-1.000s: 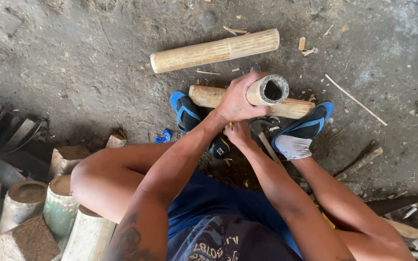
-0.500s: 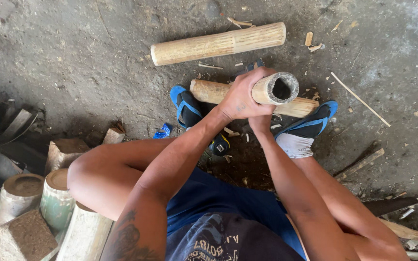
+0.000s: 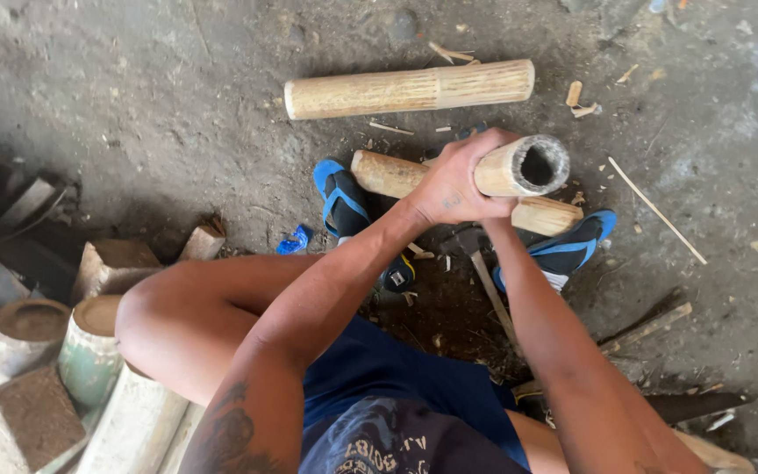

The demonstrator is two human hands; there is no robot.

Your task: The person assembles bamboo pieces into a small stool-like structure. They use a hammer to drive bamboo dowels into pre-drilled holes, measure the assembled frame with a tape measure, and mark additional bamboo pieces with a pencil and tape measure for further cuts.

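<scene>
My left hand (image 3: 451,189) grips a hollow bamboo tube (image 3: 524,165) from above, and the tube's open end faces the camera. My right hand (image 3: 493,228) reaches under the left hand and the tube, so its fingers are hidden. The tube rests across a second bamboo piece (image 3: 388,173) that lies on the ground between my feet in blue sandals (image 3: 339,197). A tool with a wooden handle (image 3: 491,285) lies on the ground below my hands.
A longer bamboo section (image 3: 410,88) lies on the dirt floor beyond my feet. Several cut bamboo stumps (image 3: 89,342) and split pieces (image 3: 116,263) stand at the left. Chips and splinters (image 3: 657,211) litter the ground at the right, with a blue scrap (image 3: 293,239) by my left foot.
The bamboo tube has shifted slightly to the right in my left hand. My right hand, seen below the left before, has slid under it.
</scene>
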